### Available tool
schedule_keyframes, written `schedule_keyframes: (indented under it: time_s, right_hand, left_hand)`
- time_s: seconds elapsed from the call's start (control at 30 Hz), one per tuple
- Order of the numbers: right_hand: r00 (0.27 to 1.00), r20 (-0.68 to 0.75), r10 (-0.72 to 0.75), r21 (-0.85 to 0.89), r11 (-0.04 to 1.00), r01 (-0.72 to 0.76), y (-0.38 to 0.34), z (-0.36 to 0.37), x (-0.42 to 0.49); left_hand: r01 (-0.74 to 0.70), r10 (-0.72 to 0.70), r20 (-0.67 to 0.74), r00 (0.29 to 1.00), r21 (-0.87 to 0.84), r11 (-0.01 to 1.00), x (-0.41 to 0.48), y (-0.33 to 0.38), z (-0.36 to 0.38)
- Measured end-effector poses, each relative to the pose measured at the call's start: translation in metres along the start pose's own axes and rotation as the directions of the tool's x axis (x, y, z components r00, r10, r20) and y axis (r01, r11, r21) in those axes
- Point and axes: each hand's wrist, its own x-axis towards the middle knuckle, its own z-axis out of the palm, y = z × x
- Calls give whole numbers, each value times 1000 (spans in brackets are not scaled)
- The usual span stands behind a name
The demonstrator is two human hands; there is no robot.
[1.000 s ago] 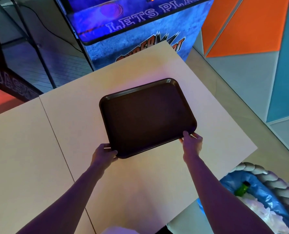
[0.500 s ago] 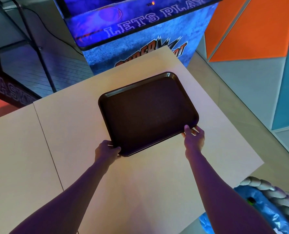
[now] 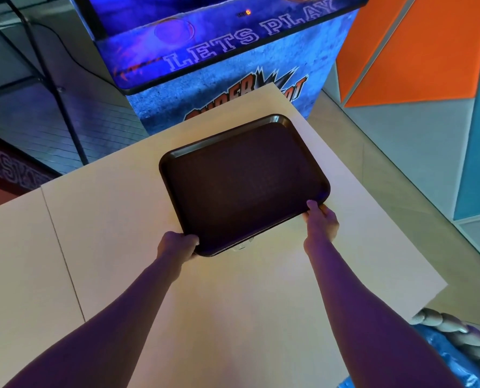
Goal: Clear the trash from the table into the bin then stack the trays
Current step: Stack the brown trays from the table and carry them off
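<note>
A dark brown tray [image 3: 244, 183] lies on the light wooden table [image 3: 107, 233], towards its far right part. My left hand [image 3: 177, 243] grips the tray's near left corner. My right hand [image 3: 321, 219] holds the near right corner, thumb on the rim. Nothing lies in the tray. I cannot tell whether a second tray lies beneath it. The bin [image 3: 454, 348], a woven basket lined with a blue bag, shows at the bottom right beside the table.
A blue arcade cabinet [image 3: 233, 51] marked "LETS PLAY" stands right behind the table's far edge. A black metal frame [image 3: 51, 79] stands at the far left. Orange, grey and teal wall panels [image 3: 429, 65] close off the right side.
The tray has slid away from me towards the table's far edge, both hands still on its near corners. The view has shifted, so less of the bin shows.
</note>
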Motion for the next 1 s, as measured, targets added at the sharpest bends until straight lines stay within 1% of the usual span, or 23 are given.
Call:
schedule_keyframes:
  time_s: [0.17,0.33,0.43,0.6,0.77,1.0]
  right_hand:
    - [1000,26,3,50,999,-4,-8,9,4]
    - [998,55,-12,129,992,5,-18,20,10]
    - [995,95,-2,229,973,-20,-28,30,17]
    - [983,182,-10,325,945,-50,-49,48,27]
    - [980,196,-29,315,949,-35,-62,67,33]
    - [980,200,-23,287,957,-36,-64,73,40]
  left_hand:
    - [-38,36,-18,999,-71,997,5,7,5]
    - [-69,54,-67,996,-239,969,8,23,8]
    - [-68,59,-36,998,-316,946,12,34,9]
    - [-56,63,7,998,-362,931,16,53,17]
    - [-80,88,5,996,-362,929,22,68,23]
    - [-101,111,5,994,-359,928,23,72,25]
